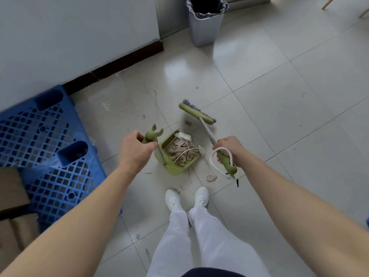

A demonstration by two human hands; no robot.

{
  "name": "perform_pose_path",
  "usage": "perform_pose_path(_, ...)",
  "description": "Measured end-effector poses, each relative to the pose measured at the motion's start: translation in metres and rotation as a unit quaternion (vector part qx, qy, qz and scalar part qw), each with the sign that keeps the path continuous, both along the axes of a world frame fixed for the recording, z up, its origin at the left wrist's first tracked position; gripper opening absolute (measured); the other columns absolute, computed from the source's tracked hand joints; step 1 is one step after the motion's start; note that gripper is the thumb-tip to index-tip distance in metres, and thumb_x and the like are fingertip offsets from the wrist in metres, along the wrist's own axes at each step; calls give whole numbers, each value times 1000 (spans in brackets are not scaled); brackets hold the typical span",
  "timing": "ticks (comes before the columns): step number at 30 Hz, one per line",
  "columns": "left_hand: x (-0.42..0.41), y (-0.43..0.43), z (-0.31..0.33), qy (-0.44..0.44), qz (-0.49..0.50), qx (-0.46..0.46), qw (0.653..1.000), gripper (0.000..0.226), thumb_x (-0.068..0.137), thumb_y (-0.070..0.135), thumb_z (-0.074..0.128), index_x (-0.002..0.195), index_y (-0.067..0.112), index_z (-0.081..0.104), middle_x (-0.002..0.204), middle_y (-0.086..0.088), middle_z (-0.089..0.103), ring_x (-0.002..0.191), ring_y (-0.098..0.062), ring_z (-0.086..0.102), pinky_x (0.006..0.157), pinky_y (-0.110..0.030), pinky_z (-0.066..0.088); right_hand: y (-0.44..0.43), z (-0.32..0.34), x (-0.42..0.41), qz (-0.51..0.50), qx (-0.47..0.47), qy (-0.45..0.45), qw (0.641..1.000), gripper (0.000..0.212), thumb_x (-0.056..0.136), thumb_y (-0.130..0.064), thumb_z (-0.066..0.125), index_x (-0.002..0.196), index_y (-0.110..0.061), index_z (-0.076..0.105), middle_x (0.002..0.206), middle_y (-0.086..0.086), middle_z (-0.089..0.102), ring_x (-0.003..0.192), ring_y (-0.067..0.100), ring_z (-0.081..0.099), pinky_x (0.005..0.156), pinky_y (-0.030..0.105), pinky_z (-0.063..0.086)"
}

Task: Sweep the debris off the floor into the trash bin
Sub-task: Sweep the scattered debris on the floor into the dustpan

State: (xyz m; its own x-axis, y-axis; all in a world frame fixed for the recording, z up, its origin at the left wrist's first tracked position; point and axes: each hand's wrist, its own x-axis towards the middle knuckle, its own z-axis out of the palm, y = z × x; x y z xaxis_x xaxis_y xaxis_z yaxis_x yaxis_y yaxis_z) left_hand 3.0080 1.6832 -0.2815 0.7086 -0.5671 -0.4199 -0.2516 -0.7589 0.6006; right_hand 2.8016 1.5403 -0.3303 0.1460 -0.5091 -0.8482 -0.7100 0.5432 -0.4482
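Inside green dustpan (173,169): cardboard scraps (184,154), cord (187,151).

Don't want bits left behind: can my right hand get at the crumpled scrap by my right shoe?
Probably not directly: the right hand grips the broom handle, up off the floor. The scrap lies uncovered beside the dustpan, so drawing the broom head back should reach it.
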Motion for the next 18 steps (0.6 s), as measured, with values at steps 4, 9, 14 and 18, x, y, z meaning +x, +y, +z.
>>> perform_pose_path(4, 3, 12, 1, -7, 25, 5, 1000, 33, 77, 16, 72, 65, 14, 41, 64, 0, 42, 58, -16, 36, 51, -28, 29, -22, -28, 22, 107, -29, 46, 993, 3, 88, -6, 54, 90, -9, 53, 89, 11, 54, 65, 20, 50, 64, 27, 48)
perform_pose_path(9, 1, 9, 2, -9, 12, 22, 1000, 28, 76, 18, 72, 70, 12, 46, 65, 0, 45, 59, -17, 38, 52, -30, 31, 12, -39, -5, 215, -18, 129, 968, 14, 83, -6, 56, 95, -10, 51, 95, 14, 54, 79, 23, 53, 84, 34, 53)
perform_pose_path(14, -8, 1, 10, 0, -5, 27, 1000, 23, 79, 17, 70, 76, 10, 49, 68, -2, 47, 64, -20, 41, 53, -30, 32, 32, -8, -52, 155, -4, 122, 980, 11, 79, 0, 54, 85, -7, 61, 76, 14, 56, 51, 22, 51, 48, 23, 46)
perform_pose_path(18, -14, 7, 11, 5, -17, 28, 999, 24, 78, 15, 70, 74, 10, 48, 67, -2, 47, 63, -20, 40, 53, -31, 32, 52, -4, -80, 61, -11, 108, 992, 16, 78, 3, 49, 76, -2, 64, 62, 14, 49, 45, 25, 48, 46, 28, 46)
